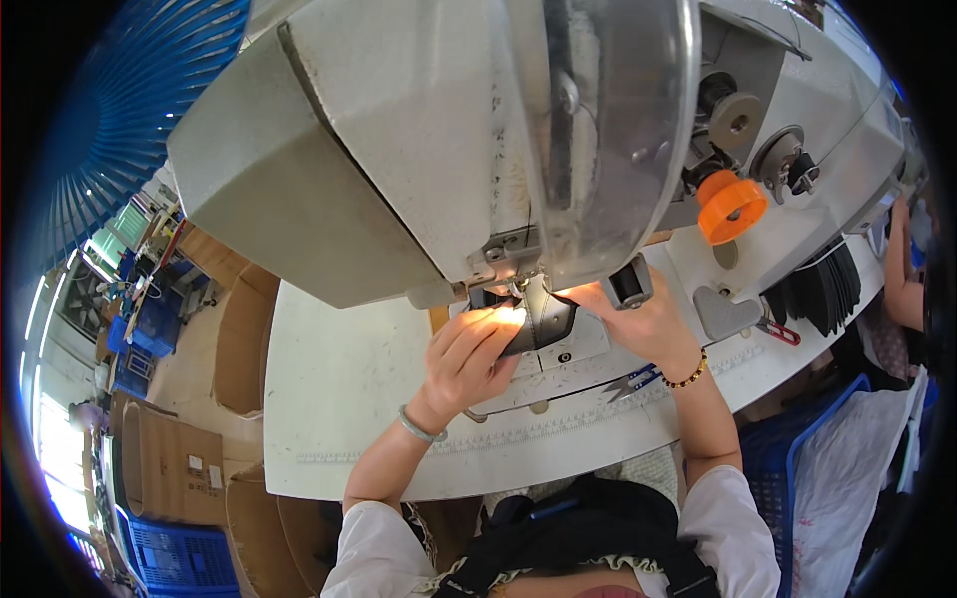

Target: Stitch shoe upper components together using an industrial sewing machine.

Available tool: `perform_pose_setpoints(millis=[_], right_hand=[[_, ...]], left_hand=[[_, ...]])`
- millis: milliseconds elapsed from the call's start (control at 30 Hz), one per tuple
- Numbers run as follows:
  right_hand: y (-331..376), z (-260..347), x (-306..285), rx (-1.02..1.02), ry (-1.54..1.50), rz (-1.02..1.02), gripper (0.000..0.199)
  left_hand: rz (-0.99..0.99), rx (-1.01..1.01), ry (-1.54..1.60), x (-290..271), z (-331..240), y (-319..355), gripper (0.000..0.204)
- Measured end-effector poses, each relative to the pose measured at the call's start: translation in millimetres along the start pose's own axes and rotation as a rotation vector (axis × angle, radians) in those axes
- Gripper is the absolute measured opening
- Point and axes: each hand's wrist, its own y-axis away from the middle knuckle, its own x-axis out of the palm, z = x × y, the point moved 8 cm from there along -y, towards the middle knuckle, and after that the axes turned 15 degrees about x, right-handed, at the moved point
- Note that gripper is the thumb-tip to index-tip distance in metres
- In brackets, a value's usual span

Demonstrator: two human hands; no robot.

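Your left hand (469, 354) lies on the near left edge of the dark piece (543, 324), fingers curled down and pressing it flat on the machine bed, lit by the work lamp. Your right hand (638, 319) rests at the piece's right side, partly under the sewing machine (419, 149); you cannot tell whether its fingers pinch the piece or only steady it. The piece sits directly under the needle foot, between both hands. Snips (630, 382) lie on the white table (339, 399) just near your right wrist. A stack of dark pieces (822, 289) stands well apart, far right. An orange knob (731, 206) juts from the machine above them.
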Motion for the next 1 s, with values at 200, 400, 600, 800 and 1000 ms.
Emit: perform_pose_setpoints(millis=[200,400,600,800,1000], right_hand=[[2.9,2.4,0.3,-0.031,0.101,-0.005,0.016],[1.2,0.1,1.9,-0.003,0.064,0.035,0.018],[3.4,0.8,0.1,-0.009,0.046,-0.001,0.019],[1.8,-3.2,2.6,-0.019,0.032,-0.004,0.02],[0.4,-8.2,4.7,0.008,-0.027,0.002,0.022]], left_hand=[[-0.017,-0.031,0.012,-1.3,1.2,-1.1,0.023],[-0.002,-0.038,0.021,-0.6,2.1,-2.4,0.024],[-0.018,-0.014,0.005,-1.1,0.9,-0.9,0.028],[0.003,-0.031,0.016,0.8,1.5,-0.6,0.026],[0.022,-0.025,0.009,4.2,1.8,1.6,0.029]])
